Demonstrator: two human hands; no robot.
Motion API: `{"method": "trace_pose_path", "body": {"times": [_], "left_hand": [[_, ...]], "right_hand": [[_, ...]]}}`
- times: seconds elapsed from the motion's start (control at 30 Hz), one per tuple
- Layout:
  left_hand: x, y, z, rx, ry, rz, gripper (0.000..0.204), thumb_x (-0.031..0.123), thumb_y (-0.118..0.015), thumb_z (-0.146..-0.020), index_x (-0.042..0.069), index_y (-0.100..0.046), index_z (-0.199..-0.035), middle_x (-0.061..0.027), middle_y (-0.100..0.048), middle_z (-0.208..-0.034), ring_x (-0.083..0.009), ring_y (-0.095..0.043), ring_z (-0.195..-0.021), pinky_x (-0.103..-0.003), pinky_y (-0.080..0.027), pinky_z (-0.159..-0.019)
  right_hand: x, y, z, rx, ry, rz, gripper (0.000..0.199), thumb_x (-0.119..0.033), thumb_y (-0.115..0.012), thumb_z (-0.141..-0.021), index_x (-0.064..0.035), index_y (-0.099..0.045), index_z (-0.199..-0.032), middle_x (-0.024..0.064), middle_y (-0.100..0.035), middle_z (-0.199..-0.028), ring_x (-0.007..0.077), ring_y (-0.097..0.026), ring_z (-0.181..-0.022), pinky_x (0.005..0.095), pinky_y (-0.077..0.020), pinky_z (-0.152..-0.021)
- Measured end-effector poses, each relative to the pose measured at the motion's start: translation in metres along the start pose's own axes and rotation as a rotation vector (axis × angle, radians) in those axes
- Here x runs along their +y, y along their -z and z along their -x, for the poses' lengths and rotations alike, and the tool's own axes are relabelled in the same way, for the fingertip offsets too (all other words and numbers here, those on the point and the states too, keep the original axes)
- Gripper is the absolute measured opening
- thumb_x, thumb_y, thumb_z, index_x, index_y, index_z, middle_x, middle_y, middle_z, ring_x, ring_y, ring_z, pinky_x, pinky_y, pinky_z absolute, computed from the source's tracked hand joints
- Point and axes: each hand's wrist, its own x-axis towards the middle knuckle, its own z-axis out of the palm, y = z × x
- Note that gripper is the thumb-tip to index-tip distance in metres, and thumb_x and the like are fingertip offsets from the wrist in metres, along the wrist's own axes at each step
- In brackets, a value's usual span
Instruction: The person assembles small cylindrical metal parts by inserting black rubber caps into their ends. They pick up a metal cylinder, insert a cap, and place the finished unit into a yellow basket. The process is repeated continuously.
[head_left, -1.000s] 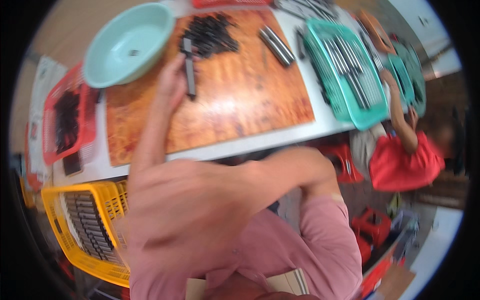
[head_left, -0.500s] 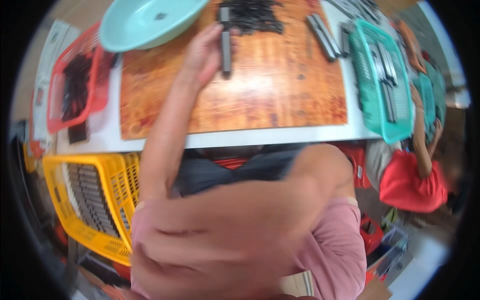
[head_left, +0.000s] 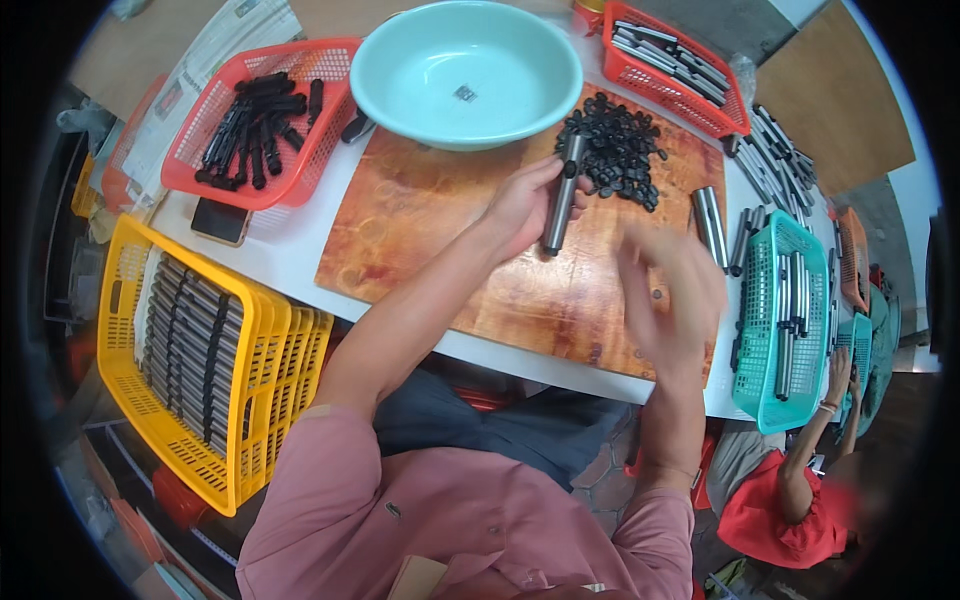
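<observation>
The left hand [head_left: 522, 207] grips the grey metal tube [head_left: 560, 197] upright over the brown wooden board [head_left: 420, 230], while the blurred right hand [head_left: 668, 290] hangs open, so the tube may slip into the pile of small black caps [head_left: 618, 150].

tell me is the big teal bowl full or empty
Empty. The teal bowl shows a bare inside with only a small dark sticker on its bottom; the black caps lie piled outside it on the wooden board.
</observation>
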Motion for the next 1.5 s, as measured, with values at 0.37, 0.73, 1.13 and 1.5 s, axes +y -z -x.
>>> {"method": "trace_pose_path", "body": {"times": [0.37,0.73,1.13,1.5], "left_hand": [[0.003,-0.007,0.003,0.082,-0.032,0.002,0.028,0.021,-0.043,-0.111,0.003,-0.055,-0.128,-0.0155,-0.066,-0.107,-0.0244,-0.066,-0.092,-0.039,-0.057,-0.083],[0.001,-0.006,0.004,0.087,-0.015,0.029,0.024,0.020,-0.043,-0.110,0.002,-0.053,-0.123,-0.0174,-0.066,-0.108,-0.0272,-0.067,-0.096,-0.042,-0.059,-0.086],[0.002,-0.008,0.006,0.071,-0.007,0.019,0.024,0.019,-0.043,-0.110,0.002,-0.052,-0.124,-0.0178,-0.065,-0.109,-0.0276,-0.067,-0.097,-0.042,-0.059,-0.086],[-0.006,-0.006,0.008,-0.074,0.056,-0.059,0.027,0.018,-0.045,-0.110,0.003,-0.052,-0.131,-0.0143,-0.066,-0.112,-0.0260,-0.068,-0.099,-0.042,-0.059,-0.086]], "right_hand": [[0.130,-0.084,0.021,-0.141,-0.244,0.344,0.016,-0.013,-0.073,-0.088,-0.0072,-0.074,-0.104,0.0136,-0.065,-0.089,0.0350,-0.069,-0.079,0.0444,-0.0553,-0.069],[0.135,-0.083,0.029,-0.144,-0.341,0.193,0.017,-0.012,-0.074,-0.087,-0.0063,-0.072,-0.103,0.0128,-0.068,-0.095,0.0363,-0.069,-0.084,0.0446,-0.0544,-0.074],[0.142,-0.083,0.030,-0.155,-0.509,0.098,0.025,-0.012,-0.076,-0.086,0.0003,-0.071,-0.107,0.0153,-0.067,-0.098,0.0338,-0.070,-0.088,0.0426,-0.0542,-0.078],[0.124,-0.075,0.023,0.124,-0.296,-0.194,0.024,-0.002,-0.077,-0.086,-0.0023,-0.072,-0.109,0.0090,-0.063,-0.090,0.0172,-0.061,-0.070,0.0293,-0.0495,-0.060]]}}
